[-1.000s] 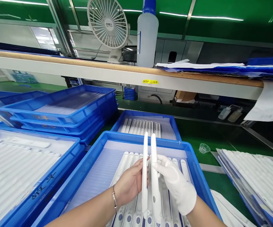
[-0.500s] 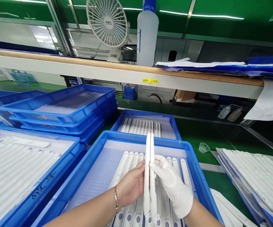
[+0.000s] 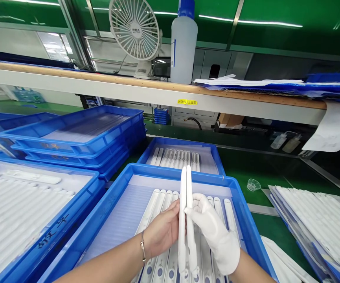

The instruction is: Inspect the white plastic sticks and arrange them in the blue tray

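Note:
Two long white plastic strips stand on edge, close together, between my hands. My bare left hand [image 3: 164,227] is closed on the left white plastic strip [image 3: 182,220], its fingers partly hidden behind. In a white glove, my right hand [image 3: 215,232] grips the right white plastic strip [image 3: 190,226], with the thumb near the gap between the two. Below them a blue tray [image 3: 234,184] holds a row of similar strips [image 3: 155,212], several with a dark oval near the lower end.
Another blue tray [image 3: 217,157] of strips lies behind. To the left are a full tray [image 3: 90,177] and stacked blue trays [image 3: 134,112]. Layered strips [image 3: 311,212] and a small clear cup [image 3: 253,184] lie right. Overhead, a shelf [image 3: 146,88] carries a fan [image 3: 136,31] and bottle [image 3: 184,47].
Both hands keep hold of the two strips. The strips have tilted slightly, and my right thumb has shifted a little to the left, towards the gap.

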`<state>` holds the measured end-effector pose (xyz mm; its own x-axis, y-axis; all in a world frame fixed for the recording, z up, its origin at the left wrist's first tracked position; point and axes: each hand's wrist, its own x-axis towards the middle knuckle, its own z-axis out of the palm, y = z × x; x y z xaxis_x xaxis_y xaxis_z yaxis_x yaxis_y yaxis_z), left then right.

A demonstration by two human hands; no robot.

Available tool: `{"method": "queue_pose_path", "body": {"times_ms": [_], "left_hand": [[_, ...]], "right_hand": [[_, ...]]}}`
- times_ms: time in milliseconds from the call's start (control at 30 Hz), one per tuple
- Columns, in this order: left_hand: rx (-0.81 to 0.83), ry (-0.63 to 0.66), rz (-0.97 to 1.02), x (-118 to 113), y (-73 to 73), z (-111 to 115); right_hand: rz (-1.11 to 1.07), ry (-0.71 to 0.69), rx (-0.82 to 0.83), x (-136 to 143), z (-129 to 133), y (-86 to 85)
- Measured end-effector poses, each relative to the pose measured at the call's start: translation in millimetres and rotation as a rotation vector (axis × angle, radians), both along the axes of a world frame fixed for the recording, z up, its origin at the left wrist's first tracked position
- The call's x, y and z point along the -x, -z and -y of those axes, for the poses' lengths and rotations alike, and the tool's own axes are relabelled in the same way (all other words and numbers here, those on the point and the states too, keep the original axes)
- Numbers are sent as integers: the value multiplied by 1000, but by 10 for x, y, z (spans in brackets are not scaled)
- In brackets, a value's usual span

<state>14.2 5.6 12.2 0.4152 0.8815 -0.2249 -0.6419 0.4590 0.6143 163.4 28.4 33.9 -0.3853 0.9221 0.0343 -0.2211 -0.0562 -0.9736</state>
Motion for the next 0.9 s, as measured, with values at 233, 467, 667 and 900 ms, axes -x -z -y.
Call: {"method": "queue_pose_path", "body": {"times_ms": [233, 467, 667, 900], "left_hand": [[41, -59, -47, 109, -7, -60], [1, -116, -87, 171, 41, -102], [10, -123, -114, 180, 48, -105], [-35, -141, -158, 185, 30, -83]], "right_hand": [[-172, -135, 159, -94, -149, -54], [-213, -198, 235, -59, -141, 34], [-171, -184, 247, -45, -135, 91], [-192, -238, 216, -22, -128, 34]]}}
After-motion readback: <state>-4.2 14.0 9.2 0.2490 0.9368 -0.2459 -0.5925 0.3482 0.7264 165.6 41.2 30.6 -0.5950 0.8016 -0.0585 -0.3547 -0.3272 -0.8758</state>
